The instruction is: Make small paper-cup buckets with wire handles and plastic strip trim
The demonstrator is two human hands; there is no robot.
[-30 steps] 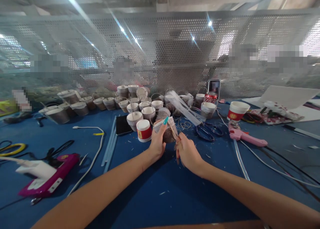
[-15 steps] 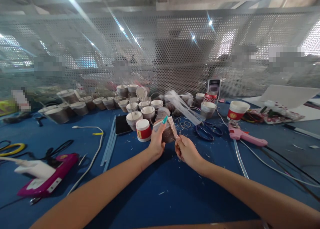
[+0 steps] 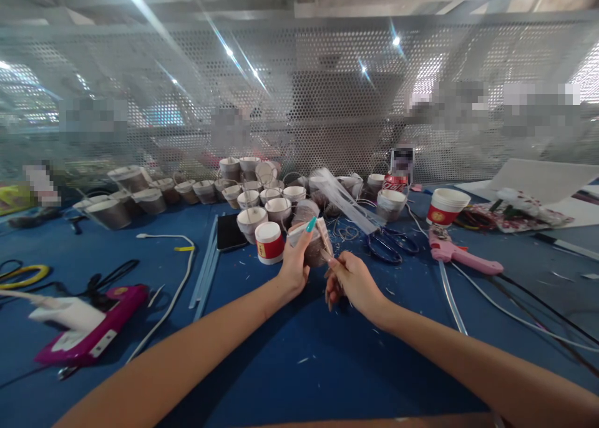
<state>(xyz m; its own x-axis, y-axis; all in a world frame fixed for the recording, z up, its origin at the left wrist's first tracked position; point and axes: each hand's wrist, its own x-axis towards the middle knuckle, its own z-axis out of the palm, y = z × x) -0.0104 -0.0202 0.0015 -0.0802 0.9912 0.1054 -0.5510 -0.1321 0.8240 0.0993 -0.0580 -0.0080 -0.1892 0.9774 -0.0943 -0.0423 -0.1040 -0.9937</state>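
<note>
My left hand (image 3: 294, 271) is wrapped round a small paper cup (image 3: 314, 253) covered in brown-grey material, with a white rim turned towards the upper left. The thumb, with its turquoise nail, lies along the cup's rim. At the cup's right side, my right hand (image 3: 358, 284) pinches the lower end of a narrow pale-brown strip (image 3: 326, 238) between thumb and forefinger. The strip lies against the cup's wall; the other fingers of this hand hang curled below. A white cup with a red band (image 3: 270, 244) stands upside down just left of my left hand.
Several grey-wrapped cups (image 3: 251, 219) stand behind my hands. Scissors with blue handles (image 3: 384, 244) lie to the right, beyond them a pink glue gun (image 3: 463, 257) and stacked red-banded cups (image 3: 447, 206). To the left are glue sticks (image 3: 204, 266), a black phone (image 3: 231, 233) and a magenta power strip (image 3: 96, 334).
My right hand has drawn the strip slightly down and in against the cup, and its lower fingers have loosened. My left hand keeps its hold on the cup.
</note>
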